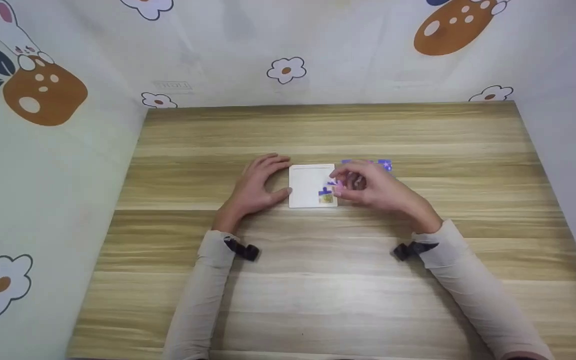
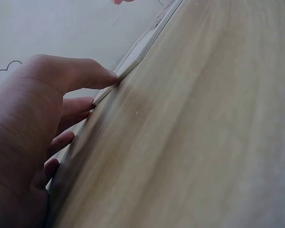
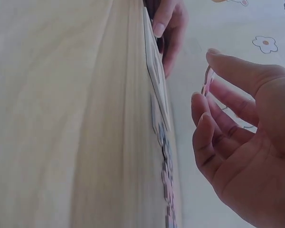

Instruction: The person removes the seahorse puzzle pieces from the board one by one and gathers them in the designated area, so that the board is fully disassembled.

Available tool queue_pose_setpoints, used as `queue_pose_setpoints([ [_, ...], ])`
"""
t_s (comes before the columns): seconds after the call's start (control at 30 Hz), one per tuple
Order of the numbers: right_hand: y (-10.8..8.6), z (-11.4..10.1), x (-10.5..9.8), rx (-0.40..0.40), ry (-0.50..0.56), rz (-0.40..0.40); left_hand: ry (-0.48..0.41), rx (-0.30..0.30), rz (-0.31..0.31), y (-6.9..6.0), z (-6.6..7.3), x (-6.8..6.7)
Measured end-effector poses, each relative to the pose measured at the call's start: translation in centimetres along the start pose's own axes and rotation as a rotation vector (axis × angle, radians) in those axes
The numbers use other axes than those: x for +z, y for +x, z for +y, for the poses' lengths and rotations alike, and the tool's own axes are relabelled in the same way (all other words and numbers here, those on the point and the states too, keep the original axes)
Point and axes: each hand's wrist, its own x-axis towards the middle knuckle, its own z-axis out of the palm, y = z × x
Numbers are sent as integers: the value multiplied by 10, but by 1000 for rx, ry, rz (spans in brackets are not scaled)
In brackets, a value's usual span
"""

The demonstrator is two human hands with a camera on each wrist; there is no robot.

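A square white puzzle tray (image 1: 304, 186) lies flat on the table, with a few joined jigsaw pieces (image 1: 325, 198) in its lower right corner. My left hand (image 1: 255, 186) rests at the tray's left side; its thumb and a fingertip touch the rim (image 2: 133, 65). Above the tray's right edge, my right hand (image 1: 380, 189) pinches a small pinkish jigsaw piece (image 3: 207, 81) between thumb and fingers. That piece is off the tray, tilted on edge in the right wrist view. Loose jigsaw pieces (image 3: 166, 178) lie right of the tray, partly hidden by the right hand in the head view.
The wood-grain table (image 1: 318, 285) carries the tray near its middle. Blue patterned pieces (image 1: 385, 164) show behind the right hand. A pale printed sheet (image 1: 218, 55) stands around the back and sides. Dark wrist cameras (image 1: 249, 251) sit on both sleeves.
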Motion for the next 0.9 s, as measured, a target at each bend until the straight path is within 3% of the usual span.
queue_pose_setpoints([
  [0.37, -19, 6, -21, 25, -23, 23, 9, 6, 3, 0, 0, -1],
  [0.9, -35, 17, -32, 119, -98, -11, -15, 0, 4, -2, 1, -1],
])
